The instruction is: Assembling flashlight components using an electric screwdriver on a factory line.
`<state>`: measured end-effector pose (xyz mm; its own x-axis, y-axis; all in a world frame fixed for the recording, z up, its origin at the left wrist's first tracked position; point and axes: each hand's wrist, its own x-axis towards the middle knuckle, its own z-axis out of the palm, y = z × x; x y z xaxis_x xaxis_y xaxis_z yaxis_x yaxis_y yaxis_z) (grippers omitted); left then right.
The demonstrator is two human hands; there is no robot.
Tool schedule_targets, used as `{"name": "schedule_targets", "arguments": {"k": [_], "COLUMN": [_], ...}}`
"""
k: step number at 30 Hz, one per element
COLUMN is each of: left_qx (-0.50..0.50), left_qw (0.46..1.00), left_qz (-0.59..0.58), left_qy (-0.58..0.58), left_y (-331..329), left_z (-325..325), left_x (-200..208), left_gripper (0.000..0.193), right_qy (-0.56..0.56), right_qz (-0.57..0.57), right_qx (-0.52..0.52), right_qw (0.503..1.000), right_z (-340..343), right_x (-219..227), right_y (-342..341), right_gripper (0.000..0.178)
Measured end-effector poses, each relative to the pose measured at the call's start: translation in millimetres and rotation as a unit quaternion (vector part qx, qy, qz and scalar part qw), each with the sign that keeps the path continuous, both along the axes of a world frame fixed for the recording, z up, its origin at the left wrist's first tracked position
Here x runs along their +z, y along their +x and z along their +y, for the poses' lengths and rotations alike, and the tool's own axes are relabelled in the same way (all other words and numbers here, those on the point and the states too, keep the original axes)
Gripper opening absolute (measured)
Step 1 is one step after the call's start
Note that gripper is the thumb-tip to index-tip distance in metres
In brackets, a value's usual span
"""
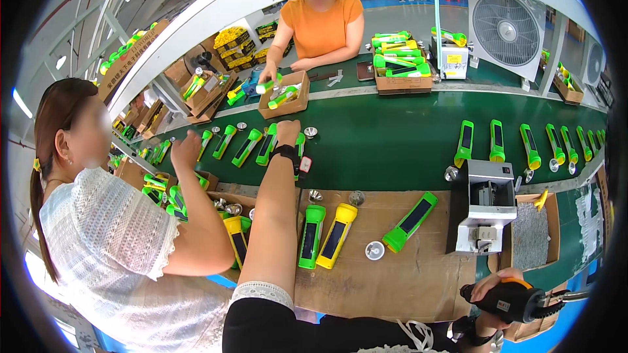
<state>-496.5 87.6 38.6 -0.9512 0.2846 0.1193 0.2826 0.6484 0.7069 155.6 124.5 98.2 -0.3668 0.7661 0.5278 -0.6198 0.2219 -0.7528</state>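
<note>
My left arm reaches across the bench to the green belt. My left hand (288, 132) is closed among a row of green flashlights (267, 146); its fingertips are hidden, so what it grips does not show. Low at the right, my right hand (492, 286) is wrapped round a black and orange electric screwdriver (510, 302). On the cardboard sheet (386, 294) in front of me stand a green flashlight (312, 236) and a yellow flashlight (337, 235), side by side. Another green flashlight (412, 221) lies slanted beside a round lens piece (374, 250).
A grey metal machine (484, 206) stands right of the cardboard, next to a box of small metal parts (531, 238). Close on my left, a co-worker in white (111, 222) raises a hand. Across the belt (392, 131), a person in orange (320, 29) handles flashlights over a carton (288, 108).
</note>
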Motion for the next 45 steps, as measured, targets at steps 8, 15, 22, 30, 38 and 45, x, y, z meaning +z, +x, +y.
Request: {"name": "schedule_targets", "arguments": {"k": [8,15,22,30,38,45], "left_qx": [0.021,-0.009,-0.098,-0.263,-0.2,-0.281], "left_qw": [0.887,0.811,0.811,0.776,0.703,0.608], "left_qz": [-0.232,-0.444,-0.453,-0.458,-0.631,-0.74], "left_qy": [0.399,0.38,0.357,0.345,0.26,0.062], "left_y": [65,74,190,448,516,540], "left_z": [23,16,-39,-145,-170,-148], "left_x": [42,16,58,30,-33,-39], "left_gripper": [0.069,0.038,0.027,0.029,0.036,0.055], "right_qy": [-0.022,-0.028,-0.034,-0.036,0.001,-0.03], "right_qz": [-0.015,0.005,0.006,0.017,0.087,-0.006], "right_qx": [-0.019,0.021,0.032,0.003,0.126,0.082], "right_qw": [0.999,0.999,0.999,0.999,0.988,0.996], "right_z": [-9,-10,-19,-31,-33,-50], "right_x": [-5,-6,9,15,6,-13], "right_y": [10,12,20,24,14,-2], "right_gripper": [0.088,0.088,0.094,0.102,0.113,0.105]}}
